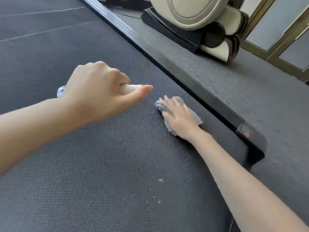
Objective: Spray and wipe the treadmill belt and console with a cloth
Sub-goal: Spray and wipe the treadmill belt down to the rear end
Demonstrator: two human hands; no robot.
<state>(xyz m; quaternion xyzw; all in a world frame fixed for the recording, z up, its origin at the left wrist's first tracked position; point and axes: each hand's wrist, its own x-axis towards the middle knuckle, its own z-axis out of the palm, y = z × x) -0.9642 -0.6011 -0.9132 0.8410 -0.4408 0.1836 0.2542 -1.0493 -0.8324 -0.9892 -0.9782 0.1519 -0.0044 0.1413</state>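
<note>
Nearest, the textured treadmill belt (103, 181) fills the view, with a few pale specks on it at near right. Further in, the left hand (98, 91) is closed round a white spray bottle (132, 88), nozzle aimed toward the right, probably kept ready to wet the next patch; most of the bottle is hidden in the fist. Just right of it, the right hand (178, 114) lies flat, fingers spread, pressing a grey cloth (167, 106) onto the belt near the dark side rail (192, 76). Beyond lies grey carpet (250, 91) and a cream massage chair (200, 19), cut off. The console is out of view.
</note>
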